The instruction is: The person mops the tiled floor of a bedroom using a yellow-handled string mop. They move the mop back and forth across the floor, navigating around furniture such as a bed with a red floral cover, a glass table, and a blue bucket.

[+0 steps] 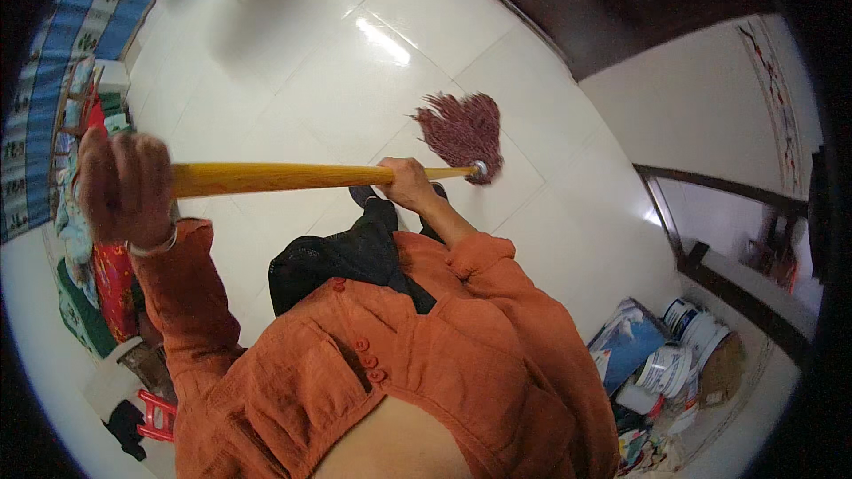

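Floor (293, 98): white glossy tile, joints visible, spanning most of the view from nine o'clock through twelve to three. Door-like panel (630, 0): dark brown, plain, between one and two o'clock. Curtain (44, 106): blue with paler patterned bands, at about ten o'clock. Top (497, 346): rust-orange, buttoned, long-sleeved, worn by the person at six o'clock. Lower garment (328, 262): black, just below the centre toward seven. Heap of fabrics (111, 275): red, green and pale pieces, partly patterned, at nine o'clock. Cluster of containers (666, 368): white tubs beside a blue box-like item and mixed small goods, at four o'clock. Mop (364, 176): one, its yellow handle (284, 177) lying across the view from nine o'clock to just right of centre, its maroon strand head (461, 129) spread on the tiles between twelve and one, joined by a pale metallic collar (479, 168). Stool (158, 415): red, seemingly plastic, at eight o'clock. Left hand (129, 184): at nine o'clock, grip clamped on the handle's near end, slightly blurred. Right hand (408, 183): close to the centre, grip clamped on the handle farther along, near the collar. Bangle (155, 244): pale, on the left wrist. Buttons (373, 361): red-orange, several, down the top's front toward six o'clock.
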